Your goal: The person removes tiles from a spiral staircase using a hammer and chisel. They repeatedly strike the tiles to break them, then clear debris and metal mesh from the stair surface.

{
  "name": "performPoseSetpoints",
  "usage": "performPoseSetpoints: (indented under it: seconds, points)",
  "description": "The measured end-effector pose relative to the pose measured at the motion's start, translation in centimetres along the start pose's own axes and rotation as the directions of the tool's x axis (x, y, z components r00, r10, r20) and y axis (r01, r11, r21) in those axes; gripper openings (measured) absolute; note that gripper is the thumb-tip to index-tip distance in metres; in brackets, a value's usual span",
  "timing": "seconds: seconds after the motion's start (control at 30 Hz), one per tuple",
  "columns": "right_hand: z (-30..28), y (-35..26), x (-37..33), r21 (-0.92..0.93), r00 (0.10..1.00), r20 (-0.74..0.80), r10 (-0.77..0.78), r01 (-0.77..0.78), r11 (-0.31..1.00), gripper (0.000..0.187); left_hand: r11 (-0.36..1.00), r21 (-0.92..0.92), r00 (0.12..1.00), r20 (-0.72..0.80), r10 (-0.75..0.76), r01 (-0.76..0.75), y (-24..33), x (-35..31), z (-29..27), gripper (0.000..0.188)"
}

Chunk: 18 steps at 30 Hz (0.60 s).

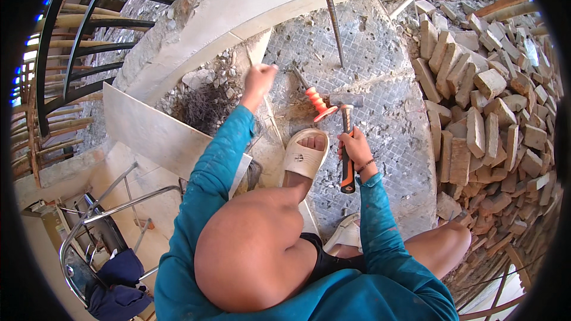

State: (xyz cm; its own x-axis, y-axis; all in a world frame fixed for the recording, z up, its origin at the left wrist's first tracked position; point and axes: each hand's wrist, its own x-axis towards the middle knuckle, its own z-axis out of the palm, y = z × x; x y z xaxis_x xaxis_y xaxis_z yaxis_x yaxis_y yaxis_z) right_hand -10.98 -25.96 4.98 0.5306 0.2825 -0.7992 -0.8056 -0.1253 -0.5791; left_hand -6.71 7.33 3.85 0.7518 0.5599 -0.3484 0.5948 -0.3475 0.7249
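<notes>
In my right hand (358, 150) is a hammer (348, 169), its black and orange handle wrapped by my fingers and its grey head pointing away from me, low over the patterned slab. Just left of the hammer head lies a chisel (315, 100) with an orange-red ribbed hand guard, its metal tip toward the far left. My left hand (259, 83) is closed, out over the rubble beside the slab's left edge; what it holds, if anything, I cannot make out. A dark wiry tangle (205, 107) and grey rubble (200, 78) lie to its left.
A big stack of bricks (476, 131) rises on the right. A steel bar (331, 18) stands upright from the slab (386, 142). A pale board (151, 128) leans at left, near a metal-framed chair (89, 220) with dark cloth. A curved low wall (238, 12) runs behind.
</notes>
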Motion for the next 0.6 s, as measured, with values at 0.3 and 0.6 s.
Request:
performPoseSetpoints:
  seconds: [0.3,0.6]
  points:
    - [0.0,0.0,0.1,0.000,1.000,0.005,0.020,-0.020,1.000,0.021,0.971,0.059,0.949,-0.232,-0.212,0.232,-2.8,8.2,-0.5,0.047]
    - [-0.1,-0.1,0.3,0.010,0.999,0.023,0.046,-0.047,0.999,0.020,0.973,0.000,0.970,0.078,-0.229,0.229,0.0,7.6,-1.1,0.043]
